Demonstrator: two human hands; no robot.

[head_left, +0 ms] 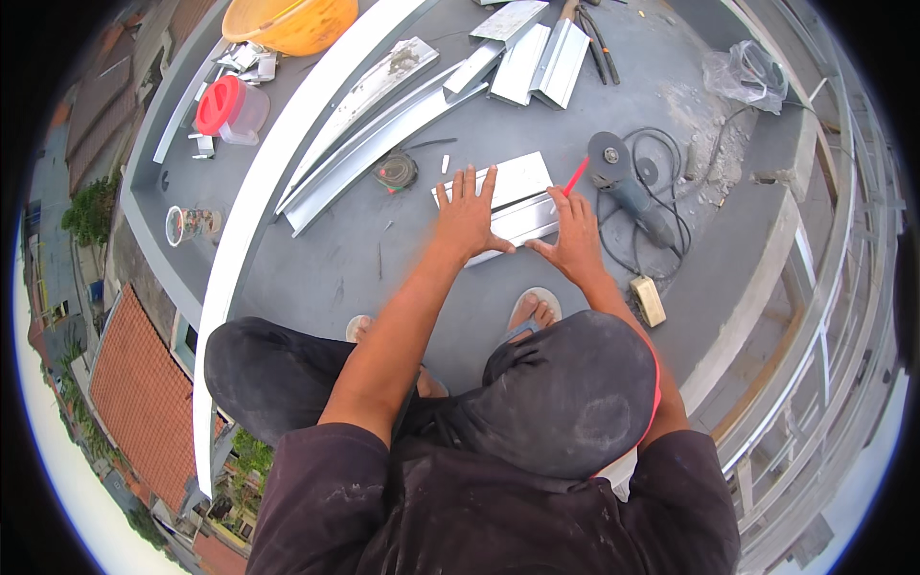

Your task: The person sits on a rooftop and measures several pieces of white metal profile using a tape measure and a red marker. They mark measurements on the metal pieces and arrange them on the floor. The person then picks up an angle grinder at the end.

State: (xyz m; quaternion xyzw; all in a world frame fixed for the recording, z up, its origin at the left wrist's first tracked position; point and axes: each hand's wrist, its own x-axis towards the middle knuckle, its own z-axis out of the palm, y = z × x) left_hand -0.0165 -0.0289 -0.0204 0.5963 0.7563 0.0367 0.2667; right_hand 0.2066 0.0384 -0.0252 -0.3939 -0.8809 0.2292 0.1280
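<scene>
Two short silver metal channel pieces (525, 179) lie side by side on the grey floor in front of me. My left hand (466, 218) lies over their left end, fingers stretched and spread, its thumb at the near edge. At the right end, my right hand (577, 240) holds a slim red pen-like stick (576, 176) that points up and right. Its thumb touches the near piece, the thumbs a short way apart. Just right of that hand rests an angle grinder (628, 192) with a dark disc, its cable coiled around it. A tape measure (396, 172) sits to the left.
Long metal channels (374, 158) and short cut offcuts (522, 62) lie farther off. A long white curved strip (251, 206) crosses the left side. Nearby are a red-lidded tub (233, 109), an orange basin (292, 24), a cream block (649, 301) and a plastic bag (746, 77).
</scene>
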